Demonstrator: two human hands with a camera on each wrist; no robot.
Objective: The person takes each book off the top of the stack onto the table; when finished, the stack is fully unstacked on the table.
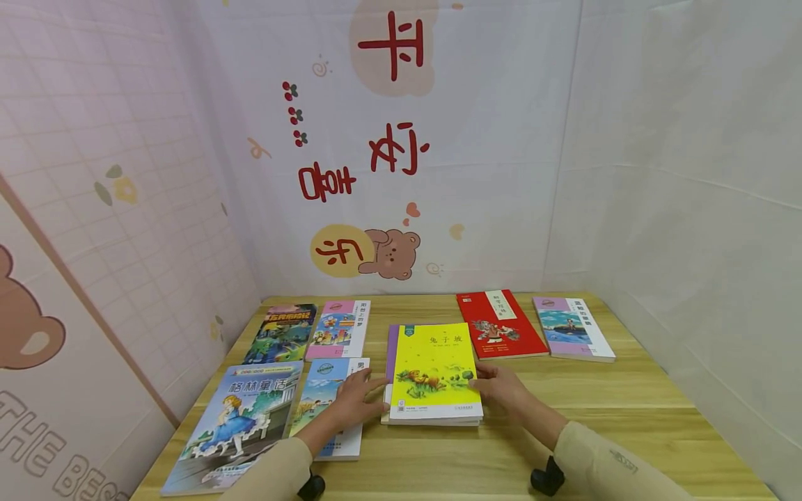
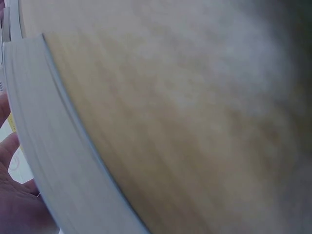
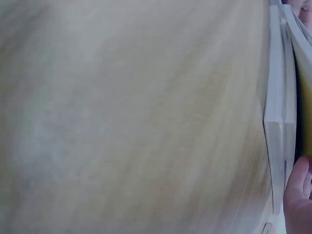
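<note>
A yellow picture book (image 1: pixel 432 376) lies on top of a small stack in the middle of the table, over a purple-edged book (image 1: pixel 391 351). My right hand (image 1: pixel 504 390) pinches its right edge, thumb over the cover; the right wrist view shows a thumb (image 3: pixel 298 183) beside a dark gap between the upper book and the pages (image 3: pixel 275 97) below. On the other side my left hand (image 1: pixel 357 400) reaches across a blue-topped book (image 1: pixel 341 445), its extended fingers at the stack's left edge. In the left wrist view the hand (image 2: pixel 19 200) is partly cut off.
At the left lie a large fairy-tale book (image 1: pixel 238 424), a dark green book (image 1: pixel 282 334) and a pink-and-white book (image 1: pixel 338 330). A red book (image 1: pixel 501 323) and a lilac-and-white book (image 1: pixel 573 328) lie back right. Printed cloth walls (image 1: pixel 489 139) enclose the wooden table (image 1: pixel 651 417).
</note>
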